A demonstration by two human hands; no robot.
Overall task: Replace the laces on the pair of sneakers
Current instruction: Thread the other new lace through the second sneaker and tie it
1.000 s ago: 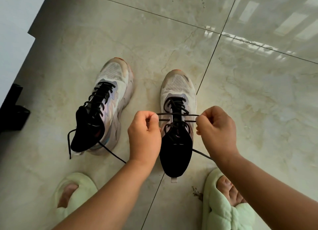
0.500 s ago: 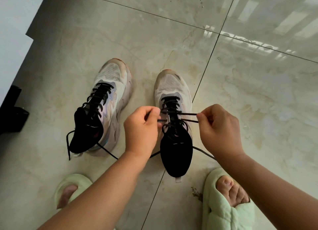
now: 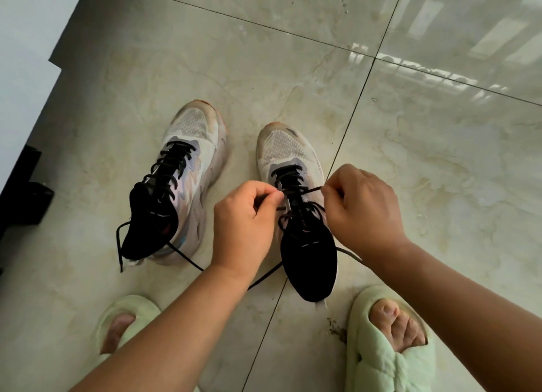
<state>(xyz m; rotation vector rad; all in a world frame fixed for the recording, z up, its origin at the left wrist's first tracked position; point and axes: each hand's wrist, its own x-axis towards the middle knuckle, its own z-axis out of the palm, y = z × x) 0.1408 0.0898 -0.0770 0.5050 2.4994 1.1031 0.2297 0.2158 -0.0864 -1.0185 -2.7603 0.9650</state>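
Two pale mesh sneakers with black tongues stand on the tiled floor, toes pointing away from me. The left sneaker is laced in black, and its loose lace ends trail on the floor. Over the right sneaker my left hand pinches one strand of the black lace at the upper eyelets. My right hand pinches the other strand on the opposite side. Both strands run taut across the tongue. The lace's free ends hang down past my wrists to the floor.
My feet in pale green fuzzy slippers rest at the bottom, one at the left and one at the right. A black object sits by the white wall at the left. Small debris lies by the right slipper.
Both hands have drawn closer together over the right sneaker, so the lace strands between them are shorter. The right sneaker sits slightly further left in view.
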